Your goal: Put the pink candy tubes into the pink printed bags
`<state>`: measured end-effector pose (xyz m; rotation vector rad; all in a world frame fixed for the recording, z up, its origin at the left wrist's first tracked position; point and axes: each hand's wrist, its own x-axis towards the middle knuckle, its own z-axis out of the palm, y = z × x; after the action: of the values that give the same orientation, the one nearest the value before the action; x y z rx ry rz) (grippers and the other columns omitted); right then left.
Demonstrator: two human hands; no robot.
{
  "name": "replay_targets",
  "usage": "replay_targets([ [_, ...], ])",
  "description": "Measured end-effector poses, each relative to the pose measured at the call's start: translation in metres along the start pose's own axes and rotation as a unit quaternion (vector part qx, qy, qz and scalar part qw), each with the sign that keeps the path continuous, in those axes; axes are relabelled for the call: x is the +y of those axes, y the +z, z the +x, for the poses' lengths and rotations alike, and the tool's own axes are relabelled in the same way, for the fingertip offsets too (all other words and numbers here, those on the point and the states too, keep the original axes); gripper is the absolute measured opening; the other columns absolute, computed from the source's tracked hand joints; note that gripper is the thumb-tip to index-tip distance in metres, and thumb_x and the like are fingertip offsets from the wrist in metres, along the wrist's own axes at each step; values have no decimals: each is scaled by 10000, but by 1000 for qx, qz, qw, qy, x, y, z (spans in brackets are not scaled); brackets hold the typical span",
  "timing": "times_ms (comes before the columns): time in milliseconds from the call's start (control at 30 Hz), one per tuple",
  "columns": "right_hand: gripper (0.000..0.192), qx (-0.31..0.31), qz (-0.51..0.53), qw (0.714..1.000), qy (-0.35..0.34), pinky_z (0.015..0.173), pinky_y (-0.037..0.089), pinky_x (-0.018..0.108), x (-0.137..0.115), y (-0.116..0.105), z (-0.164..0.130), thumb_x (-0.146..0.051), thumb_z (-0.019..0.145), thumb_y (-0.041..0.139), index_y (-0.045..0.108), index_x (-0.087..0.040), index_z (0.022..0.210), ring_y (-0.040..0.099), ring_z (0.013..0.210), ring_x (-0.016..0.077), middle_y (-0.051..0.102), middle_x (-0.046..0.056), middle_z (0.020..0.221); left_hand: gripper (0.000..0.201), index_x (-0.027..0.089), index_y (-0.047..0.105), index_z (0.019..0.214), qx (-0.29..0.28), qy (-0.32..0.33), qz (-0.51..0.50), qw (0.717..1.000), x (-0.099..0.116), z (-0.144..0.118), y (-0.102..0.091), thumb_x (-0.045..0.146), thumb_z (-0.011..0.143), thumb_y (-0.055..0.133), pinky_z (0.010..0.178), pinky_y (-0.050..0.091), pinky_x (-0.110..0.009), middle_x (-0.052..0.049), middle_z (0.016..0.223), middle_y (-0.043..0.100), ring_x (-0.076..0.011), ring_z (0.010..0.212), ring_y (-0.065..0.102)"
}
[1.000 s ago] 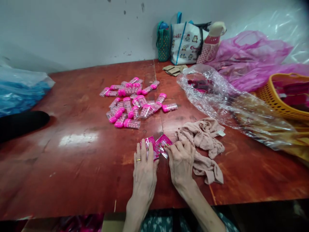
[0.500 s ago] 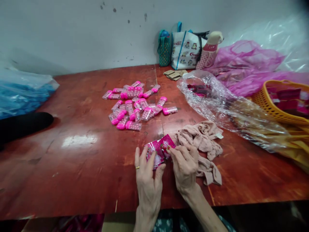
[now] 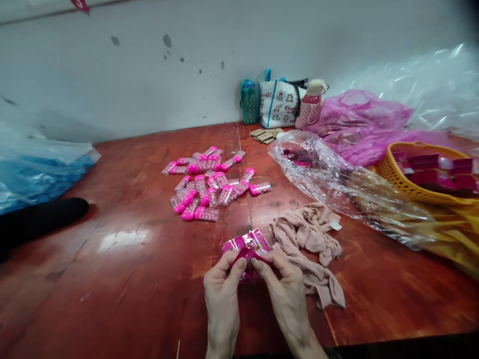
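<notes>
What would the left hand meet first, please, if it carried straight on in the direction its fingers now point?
The left hand points up and away, and its fingers already pinch the pink packet. Beyond that lies bare table, then probably the pile of pink-capped tubes, though depth is uncertain.

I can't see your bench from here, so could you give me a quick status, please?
Left hand and right hand pinch pink packet. Beige cloth beside it.
</notes>
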<state>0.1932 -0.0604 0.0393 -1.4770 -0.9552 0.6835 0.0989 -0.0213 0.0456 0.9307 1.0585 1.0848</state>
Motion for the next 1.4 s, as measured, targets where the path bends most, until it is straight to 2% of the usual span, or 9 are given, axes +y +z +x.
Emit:
replay_targets([
  [167,249,46,-17,998,-48,506,427,220,3,9,-5,-273,874,503,591,-166,667,532,541,134,572,7,602,132,172,635,670,6,69,57,996,-2,1,2,266,762,639,594,406,-181,32,635,542,-101,618,480],
  [400,389,63,-35,996,-59,445,349,232,-2,12,-2,-326,891,436,482,-183,532,425,460,121,459,-13,505,190,165,620,616,77,85,88,989,-3,2,12,275,771,623,547,382,-187,39,582,505,-99,564,430],
  [567,159,17,-23,1000,-10,527,463,213,-8,-1,8,-298,845,572,619,-165,771,578,576,138,628,1,643,65,160,693,720,35,38,-22,998,1,6,8,224,716,684,648,437,-207,17,664,623,-106,648,528],
  [800,297,30,-73,994,-74,535,385,244,-8,4,4,-257,897,479,589,-168,636,493,558,139,550,5,590,114,144,651,608,81,-1,-73,994,0,6,3,213,661,724,564,458,-185,22,592,638,-78,545,543],
  [933,314,22,-109,987,-115,546,364,256,-5,4,5,-205,923,421,570,-167,649,470,569,144,537,17,607,212,185,651,838,106,30,-32,993,1,6,-5,170,646,740,587,476,-194,23,696,661,-102,620,593],
  [1000,296,9,-128,983,-133,569,360,265,-4,3,7,-199,923,430,587,-165,674,467,586,151,540,20,615,285,212,647,925,92,91,46,991,5,7,-9,155,658,730,664,483,-214,10,797,663,-124,730,608],
  [1100,315,-20,-148,976,-158,580,348,275,-3,2,7,-225,924,447,593,-165,652,463,599,160,542,26,614,118,202,675,810,34,178,171,968,11,9,-16,164,700,693,737,458,-240,-10,832,634,-153,811,586],
  [1167,334,-36,-154,974,-165,576,348,279,-3,2,6,-246,925,447,591,-160,636,461,598,163,538,31,607,16,191,675,727,16,194,209,958,13,11,-20,177,727,666,734,442,-251,-18,796,621,-165,797,575],
  [1400,288,-90,-125,980,-126,557,384,237,-8,-4,4,-245,902,507,597,-163,642,500,589,135,553,-2,599,177,178,707,788,-41,55,54,996,8,7,-28,240,830,547,695,428,-269,-43,844,640,-172,763,563],
])
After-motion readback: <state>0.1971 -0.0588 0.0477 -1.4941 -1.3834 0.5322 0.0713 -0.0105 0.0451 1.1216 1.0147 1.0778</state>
